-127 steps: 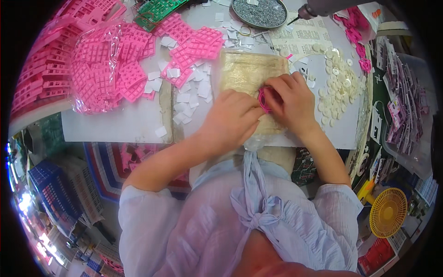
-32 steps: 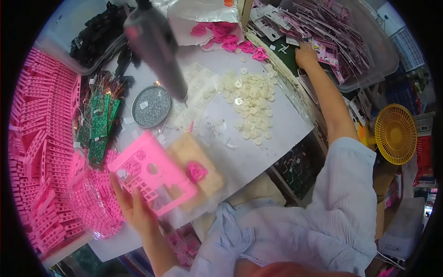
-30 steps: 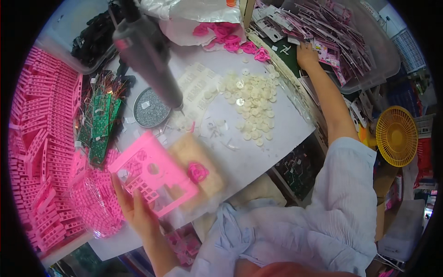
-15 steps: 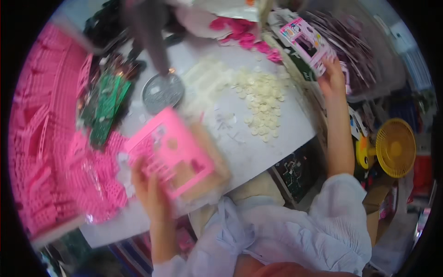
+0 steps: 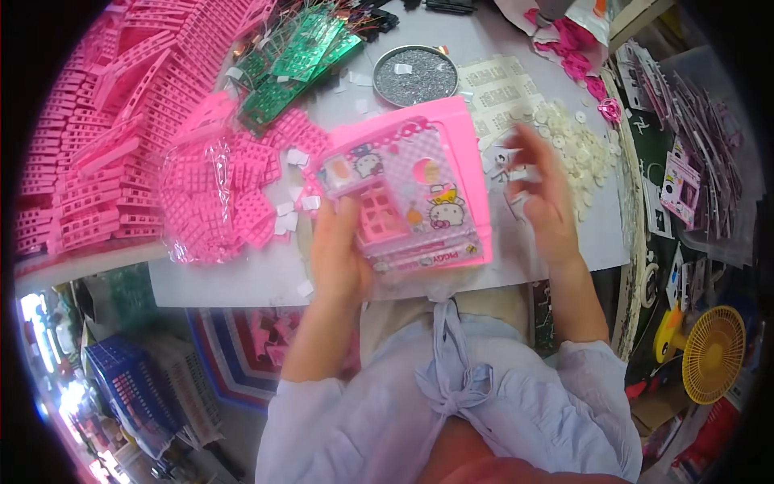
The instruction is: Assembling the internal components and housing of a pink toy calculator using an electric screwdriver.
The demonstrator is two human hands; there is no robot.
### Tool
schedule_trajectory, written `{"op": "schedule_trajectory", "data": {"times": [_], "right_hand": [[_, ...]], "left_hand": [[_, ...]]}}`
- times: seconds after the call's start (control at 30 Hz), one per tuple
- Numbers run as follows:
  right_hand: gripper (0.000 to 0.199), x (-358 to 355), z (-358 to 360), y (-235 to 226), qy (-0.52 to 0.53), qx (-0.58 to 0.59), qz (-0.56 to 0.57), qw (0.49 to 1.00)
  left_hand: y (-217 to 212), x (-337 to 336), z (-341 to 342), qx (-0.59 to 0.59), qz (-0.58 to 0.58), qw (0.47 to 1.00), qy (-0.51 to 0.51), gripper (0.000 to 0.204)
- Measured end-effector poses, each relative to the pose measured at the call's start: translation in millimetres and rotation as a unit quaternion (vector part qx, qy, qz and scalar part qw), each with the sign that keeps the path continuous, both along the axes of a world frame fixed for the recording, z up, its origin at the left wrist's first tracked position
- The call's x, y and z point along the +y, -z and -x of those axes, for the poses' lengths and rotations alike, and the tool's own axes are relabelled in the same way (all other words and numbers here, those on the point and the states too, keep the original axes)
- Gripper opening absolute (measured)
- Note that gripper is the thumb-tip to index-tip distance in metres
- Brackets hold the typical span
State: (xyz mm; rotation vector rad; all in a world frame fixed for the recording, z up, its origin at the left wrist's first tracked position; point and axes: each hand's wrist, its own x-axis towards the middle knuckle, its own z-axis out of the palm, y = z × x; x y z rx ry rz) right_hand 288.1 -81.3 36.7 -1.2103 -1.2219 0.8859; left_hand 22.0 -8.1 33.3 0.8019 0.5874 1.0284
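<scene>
White table [image 5: 242,282]: round tin [image 5: 418,74] at the back, green boards [image 5: 294,60] left of it, white buttons [image 5: 576,149] right, pink frames [image 5: 121,121] far left.

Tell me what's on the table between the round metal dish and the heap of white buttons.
In the head view, pale printed paper sheets lie on the white table between the round metal dish and the heap of white buttons.

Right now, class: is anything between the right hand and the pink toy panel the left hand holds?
Nothing visible. The right hand hovers open just right of the pink panel, with only bare table and small white pieces beneath. The left hand grips the panel's lower left.
</scene>
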Motion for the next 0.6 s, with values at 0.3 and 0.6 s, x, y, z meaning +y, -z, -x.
{"op": "schedule_trajectory", "data": {"times": [0.3,0.6], "right_hand": [[0.062,13.6,74.6,8.6,-0.109,0.305,0.017,0.946],[0.058,7.8,76.9,0.7,-0.094,0.163,-0.007,0.982]], "left_hand": [[3.0,7.7,-25.5,0.305,-0.283,0.883,-0.218,0.078],[1.5,8.0,-20.8,0.444,-0.314,0.828,-0.138,0.106]]}}
